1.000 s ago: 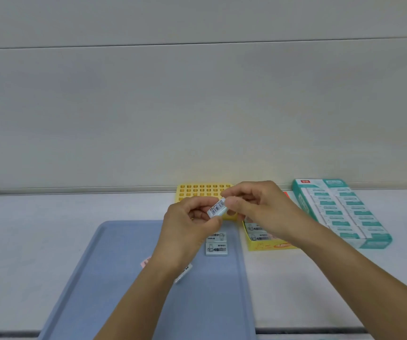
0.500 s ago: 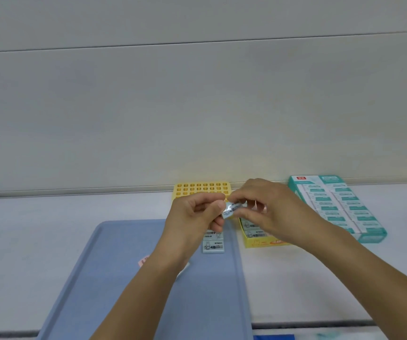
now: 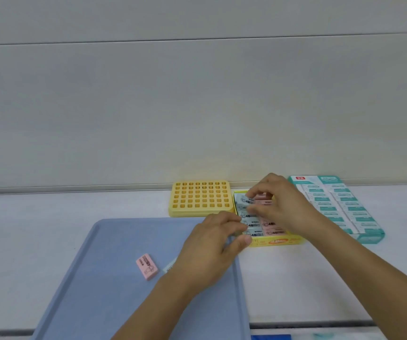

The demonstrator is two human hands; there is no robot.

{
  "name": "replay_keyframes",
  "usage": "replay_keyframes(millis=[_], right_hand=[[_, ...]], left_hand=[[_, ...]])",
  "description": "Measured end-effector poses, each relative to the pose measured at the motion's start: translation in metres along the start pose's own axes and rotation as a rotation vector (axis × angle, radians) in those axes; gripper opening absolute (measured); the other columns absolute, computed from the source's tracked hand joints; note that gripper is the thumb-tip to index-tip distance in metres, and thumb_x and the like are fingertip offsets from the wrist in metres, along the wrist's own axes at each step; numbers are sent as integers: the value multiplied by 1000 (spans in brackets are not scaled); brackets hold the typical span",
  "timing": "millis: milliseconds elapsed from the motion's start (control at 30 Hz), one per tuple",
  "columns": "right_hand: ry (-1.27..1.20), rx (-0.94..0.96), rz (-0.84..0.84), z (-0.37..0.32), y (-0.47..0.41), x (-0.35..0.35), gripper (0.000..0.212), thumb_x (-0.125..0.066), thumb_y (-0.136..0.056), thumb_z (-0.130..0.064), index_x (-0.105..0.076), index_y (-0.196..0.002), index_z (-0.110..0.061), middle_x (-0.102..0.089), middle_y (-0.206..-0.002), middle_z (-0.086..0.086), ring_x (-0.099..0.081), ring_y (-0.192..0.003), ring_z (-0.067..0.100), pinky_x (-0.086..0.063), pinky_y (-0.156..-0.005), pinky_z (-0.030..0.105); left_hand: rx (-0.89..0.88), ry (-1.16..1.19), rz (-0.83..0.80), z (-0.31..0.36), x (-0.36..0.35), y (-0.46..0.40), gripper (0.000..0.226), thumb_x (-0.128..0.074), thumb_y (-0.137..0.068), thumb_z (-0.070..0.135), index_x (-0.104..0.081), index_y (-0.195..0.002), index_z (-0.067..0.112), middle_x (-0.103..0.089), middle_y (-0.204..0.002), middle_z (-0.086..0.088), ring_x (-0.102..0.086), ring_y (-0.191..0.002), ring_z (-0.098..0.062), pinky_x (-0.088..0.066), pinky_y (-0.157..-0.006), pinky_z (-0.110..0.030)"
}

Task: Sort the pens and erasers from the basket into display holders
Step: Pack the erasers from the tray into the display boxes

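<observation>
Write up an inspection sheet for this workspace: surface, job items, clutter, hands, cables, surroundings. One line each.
Surface: white table with a blue tray at its near edge.
Job's things: yellow eraser box partly filled with blue and pink erasers; yellow grid holder, all holes bare; pink eraser flat on the tray; a white one half hidden under the left wrist; teal display box full of erasers.
Clutter: nothing seen.
Hands: right hand pinches a blue eraser tilted over the yellow box's far end; left hand at the box's near left corner, its grip unclear.
Cables: nothing seen.
Surroundings: plain pale wall.
</observation>
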State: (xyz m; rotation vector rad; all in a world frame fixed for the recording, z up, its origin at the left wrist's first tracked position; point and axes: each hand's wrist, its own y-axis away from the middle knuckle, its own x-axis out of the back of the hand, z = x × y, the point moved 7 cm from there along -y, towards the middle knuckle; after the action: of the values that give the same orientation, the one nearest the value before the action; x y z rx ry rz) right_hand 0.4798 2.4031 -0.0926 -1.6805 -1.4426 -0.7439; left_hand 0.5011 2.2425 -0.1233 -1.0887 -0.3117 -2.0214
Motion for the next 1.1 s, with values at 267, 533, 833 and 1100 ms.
replay_keyframes(millis=[267, 533, 833, 1100], right_hand=[[172, -36, -105, 2, -15, -12, 20, -79, -75, -34, -70, -93, -33, -54, -94, -12, -53, -92, 9, -48, -81, 34], [45, 108, -3, -26, -1, -7, 10, -74, -82, -29, -71, -90, -32, -55, -90, -12, -48, -88, 8, -44, -80, 34], [406, 398, -261, -86, 24, -63, 33, -62, -83, -50, -63, -109, -29, -53, -105, -7, -41, -105, 15, -34, -81, 31], [430, 334, -314, -86, 30, -69, 21, -60, -84, -43, -63, -95, -25, -58, -96, -5, -49, -96, 18, -45, -77, 36]], left_hand=[[-23, -117, -14, 2, 2, -3, 39, -47, -98, 47, -61, -130, 29, -51, -136, 15, -40, -127, -5, -35, -106, -36], [90, 34, 229, -36, 58, 17, 23, -58, -96, 31, -66, -118, 31, -57, -118, 21, -45, -114, 5, -29, -95, -4], [252, -83, 7, -72, 72, 63, 18, -66, -87, 44, -65, -104, 37, -54, -101, 22, -50, -102, 4, -42, -89, -22], [286, -172, -110, -66, 63, 56, 31, -77, -72, 53, -63, -95, 38, -53, -97, 18, -47, -96, 1, -41, -87, -22]])
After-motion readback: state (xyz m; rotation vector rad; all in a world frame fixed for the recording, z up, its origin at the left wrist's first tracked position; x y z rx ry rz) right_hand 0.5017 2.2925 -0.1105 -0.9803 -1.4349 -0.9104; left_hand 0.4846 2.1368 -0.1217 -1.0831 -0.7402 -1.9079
